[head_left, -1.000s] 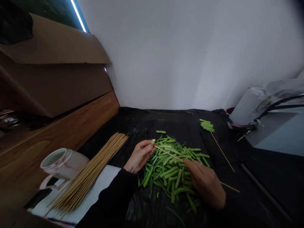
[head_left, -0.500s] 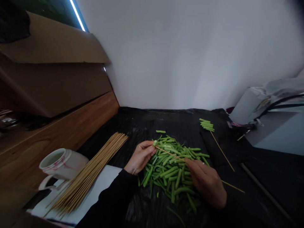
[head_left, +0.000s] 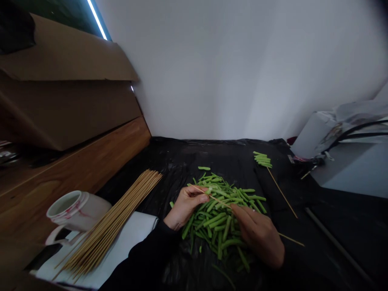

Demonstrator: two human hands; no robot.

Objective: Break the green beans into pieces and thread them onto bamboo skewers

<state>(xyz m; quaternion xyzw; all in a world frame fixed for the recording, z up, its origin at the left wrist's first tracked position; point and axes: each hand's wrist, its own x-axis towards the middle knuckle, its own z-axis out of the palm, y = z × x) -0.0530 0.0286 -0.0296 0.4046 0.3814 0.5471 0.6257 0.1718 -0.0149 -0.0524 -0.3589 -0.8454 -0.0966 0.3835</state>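
Note:
My left hand (head_left: 183, 207) is closed in a pinch on a short piece of green bean (head_left: 208, 190) at the front part of a thin bamboo skewer (head_left: 220, 201). The skewer's tip sticks out to the left beyond the piece. Farther back along the same skewer, my right hand (head_left: 260, 231) is wrapped round it, and its rear end shows beyond that hand. Under both hands spreads a loose pile of cut green beans (head_left: 218, 220). Several bean pieces sit side by side on another skewer (head_left: 281, 192), lying at the right.
A bundle of bamboo skewers (head_left: 117, 220) lies on white paper (head_left: 141, 224) beside a tilted white mug (head_left: 91, 210). Black plastic sheeting (head_left: 184, 151) covers the surface. A cardboard box (head_left: 75, 105) stands at left, a pale bin-like container (head_left: 354, 161) at right, and a wall behind.
My left hand has shifted right along the skewer. The tip, earlier at the bean piece, now protrudes past it to the left. My right hand has moved slightly left.

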